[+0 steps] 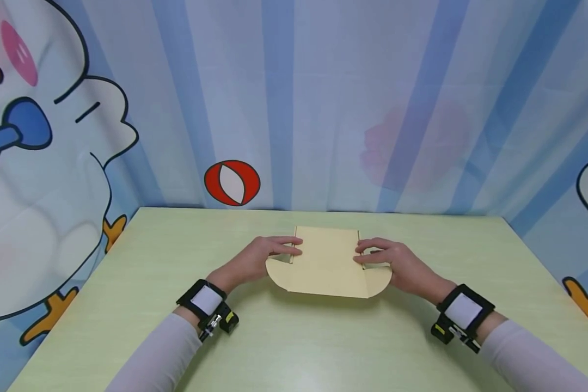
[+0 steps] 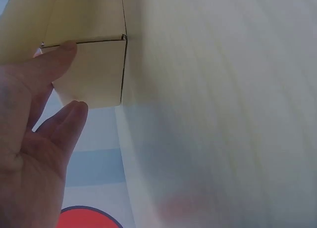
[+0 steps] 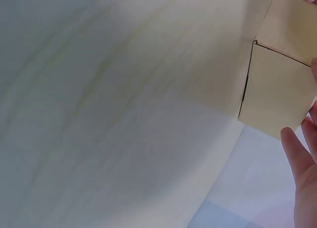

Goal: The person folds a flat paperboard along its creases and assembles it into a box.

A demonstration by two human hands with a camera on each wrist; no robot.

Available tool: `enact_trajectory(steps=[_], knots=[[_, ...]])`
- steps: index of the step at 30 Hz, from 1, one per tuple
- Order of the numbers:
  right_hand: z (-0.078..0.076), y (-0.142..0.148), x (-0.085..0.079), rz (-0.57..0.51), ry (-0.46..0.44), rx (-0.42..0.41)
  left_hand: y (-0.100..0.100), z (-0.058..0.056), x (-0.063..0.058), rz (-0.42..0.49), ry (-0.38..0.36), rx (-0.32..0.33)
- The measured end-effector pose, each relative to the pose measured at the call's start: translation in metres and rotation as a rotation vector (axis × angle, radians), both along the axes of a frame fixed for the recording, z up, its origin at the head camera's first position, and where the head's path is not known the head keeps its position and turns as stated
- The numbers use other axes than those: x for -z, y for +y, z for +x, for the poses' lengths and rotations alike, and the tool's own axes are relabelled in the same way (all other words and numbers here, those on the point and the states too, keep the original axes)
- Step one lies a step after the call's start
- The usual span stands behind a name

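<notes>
A pale tan cardboard box is between my two hands near the middle of the table. Its flap with two rounded ears spreads toward me, and creases show where the panels meet. My left hand holds the box's left side, its fingertips at the upper edge. In the left wrist view, the thumb lies against a square side panel with the other fingers at its far edge. From the right, my right hand grips the opposite side with spread fingers. The right wrist view shows fingertips along that side panel. The box's inside is hidden.
The light green table ends at a striped blue curtain just behind it. Cartoon figures and a red-and-white ball are printed on the curtain. Each wrist wears a black strap with a small camera.
</notes>
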State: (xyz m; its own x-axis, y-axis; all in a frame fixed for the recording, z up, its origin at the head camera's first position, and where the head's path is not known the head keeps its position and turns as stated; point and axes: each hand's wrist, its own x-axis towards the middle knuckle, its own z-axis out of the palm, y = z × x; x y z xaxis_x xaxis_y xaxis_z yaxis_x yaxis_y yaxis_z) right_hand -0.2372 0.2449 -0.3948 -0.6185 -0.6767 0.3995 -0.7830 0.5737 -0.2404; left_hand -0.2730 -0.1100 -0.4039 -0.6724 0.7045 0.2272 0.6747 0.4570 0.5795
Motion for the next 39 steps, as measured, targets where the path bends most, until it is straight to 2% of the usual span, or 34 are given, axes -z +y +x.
enact_trajectory(steps=[5,9,12,15,17,20,24,28,30,33,35,39], knots=[[0.000,0.000,0.001,0.010,-0.017,0.035,0.000,-0.002,0.001,0.039,-0.049,0.011],[0.000,0.001,0.003,0.008,-0.009,0.031,-0.003,-0.004,0.005,0.059,-0.084,0.018],[0.003,0.004,0.004,0.020,-0.016,0.029,-0.007,-0.003,0.008,0.019,-0.052,0.011],[0.005,0.011,0.002,0.034,-0.043,0.061,-0.014,-0.003,0.007,-0.012,-0.037,0.003],[0.004,0.017,0.000,0.006,-0.098,0.097,-0.019,-0.004,0.003,-0.012,-0.039,-0.013],[-0.001,0.024,-0.003,-0.082,-0.211,0.185,-0.025,-0.008,-0.003,0.010,-0.098,-0.056],[-0.012,0.025,-0.003,-0.248,-0.480,0.251,-0.026,-0.017,-0.006,0.033,-0.230,-0.081],[-0.019,0.018,0.005,-0.411,-0.810,0.193,-0.022,-0.023,-0.004,0.070,-0.366,-0.042],[-0.020,0.013,0.011,-0.467,-0.928,0.158,-0.020,-0.025,-0.002,0.092,-0.420,-0.023],[-0.021,0.004,0.016,-0.520,-1.019,0.117,-0.018,-0.026,0.000,0.122,-0.497,-0.004],[-0.021,-0.001,0.018,-0.560,-1.050,0.087,-0.017,-0.027,0.000,0.139,-0.542,0.004],[-0.021,-0.009,0.019,-0.625,-1.082,0.087,-0.015,-0.027,0.003,0.193,-0.618,0.024]])
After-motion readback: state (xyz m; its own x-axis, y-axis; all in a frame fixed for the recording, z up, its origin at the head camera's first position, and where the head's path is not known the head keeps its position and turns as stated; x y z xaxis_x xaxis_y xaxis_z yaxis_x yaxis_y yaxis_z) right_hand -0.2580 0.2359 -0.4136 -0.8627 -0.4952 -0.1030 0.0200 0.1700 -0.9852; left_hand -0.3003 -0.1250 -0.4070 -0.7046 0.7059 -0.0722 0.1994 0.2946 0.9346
